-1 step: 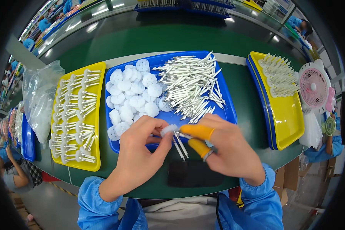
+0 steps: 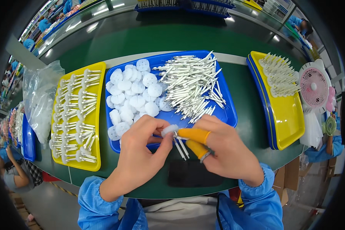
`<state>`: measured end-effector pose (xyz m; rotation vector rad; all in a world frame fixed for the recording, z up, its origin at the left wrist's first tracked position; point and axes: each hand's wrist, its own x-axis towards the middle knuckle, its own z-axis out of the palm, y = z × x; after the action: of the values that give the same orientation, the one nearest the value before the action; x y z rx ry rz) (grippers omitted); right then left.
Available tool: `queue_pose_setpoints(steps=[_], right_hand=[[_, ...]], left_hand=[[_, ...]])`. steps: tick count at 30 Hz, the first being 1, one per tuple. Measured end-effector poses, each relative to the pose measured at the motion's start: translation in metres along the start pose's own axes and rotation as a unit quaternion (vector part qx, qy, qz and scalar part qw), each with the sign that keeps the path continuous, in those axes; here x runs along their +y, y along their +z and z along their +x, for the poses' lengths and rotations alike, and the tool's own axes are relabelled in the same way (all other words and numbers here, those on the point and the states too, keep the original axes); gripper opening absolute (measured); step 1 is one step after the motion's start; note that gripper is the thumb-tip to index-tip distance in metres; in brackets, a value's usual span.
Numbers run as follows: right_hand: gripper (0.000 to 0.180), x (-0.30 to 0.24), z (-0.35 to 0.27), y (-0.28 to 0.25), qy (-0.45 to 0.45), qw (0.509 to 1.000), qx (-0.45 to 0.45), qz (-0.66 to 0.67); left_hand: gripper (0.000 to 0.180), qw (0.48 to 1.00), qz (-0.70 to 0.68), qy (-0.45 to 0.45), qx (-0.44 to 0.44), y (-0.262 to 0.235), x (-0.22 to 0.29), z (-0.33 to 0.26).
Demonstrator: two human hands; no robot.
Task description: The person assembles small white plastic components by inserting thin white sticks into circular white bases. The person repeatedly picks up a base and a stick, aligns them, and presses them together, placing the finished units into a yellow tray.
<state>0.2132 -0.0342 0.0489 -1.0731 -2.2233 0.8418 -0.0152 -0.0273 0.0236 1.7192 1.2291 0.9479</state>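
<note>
My left hand [image 2: 143, 153] pinches a translucent white plastic disc [image 2: 170, 130] between thumb and fingers. Several thin white rods [image 2: 182, 149] stick out of the disc toward me. At the disc's right side, my right hand [image 2: 228, 149] is closed, with yellow finger covers on thumb and forefinger. Those fingertips grip a white rod, its end against the disc and mostly hidden. Just beyond both hands lies a blue tray [image 2: 232, 111], with a pile of loose discs [image 2: 136, 92] on its left and a heap of loose white rods [image 2: 189, 84] on its right.
To the left, a yellow tray [image 2: 97, 145] bears rows of discs fitted with rods. Stacked trays, a yellow one [image 2: 285, 134] on top, stand right, beside a pink fan [image 2: 313, 87]. A dark flat object [image 2: 195, 174] lies below my hands. A clear plastic bag [image 2: 40, 99] sits far left.
My right hand has shifted slightly left, its yellow-covered fingertips closer to the disc. The left hand and the trays look the same.
</note>
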Motion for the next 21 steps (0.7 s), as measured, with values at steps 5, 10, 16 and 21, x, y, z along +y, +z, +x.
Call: queue_pose_setpoints(steps=[5,10,16,21], right_hand=[[0.048,0.005,-0.002,0.01,-0.004,0.999,0.042,-0.016],[0.048,0.01,0.0,0.011,0.012,0.998,0.046,-0.028],[0.044,0.008,0.003,0.016,0.019,0.998,0.046,-0.047],[0.043,0.006,0.001,0.032,0.001,0.997,0.08,-0.014]], left_hand=[[0.018,0.997,0.048,0.055,0.019,0.004,-0.001,0.0],[0.018,0.998,0.045,0.041,0.031,0.005,-0.002,-0.001],[0.018,0.998,0.061,0.026,0.014,0.004,-0.002,-0.002],[0.016,0.994,0.076,0.074,0.036,0.009,-0.006,-0.001]])
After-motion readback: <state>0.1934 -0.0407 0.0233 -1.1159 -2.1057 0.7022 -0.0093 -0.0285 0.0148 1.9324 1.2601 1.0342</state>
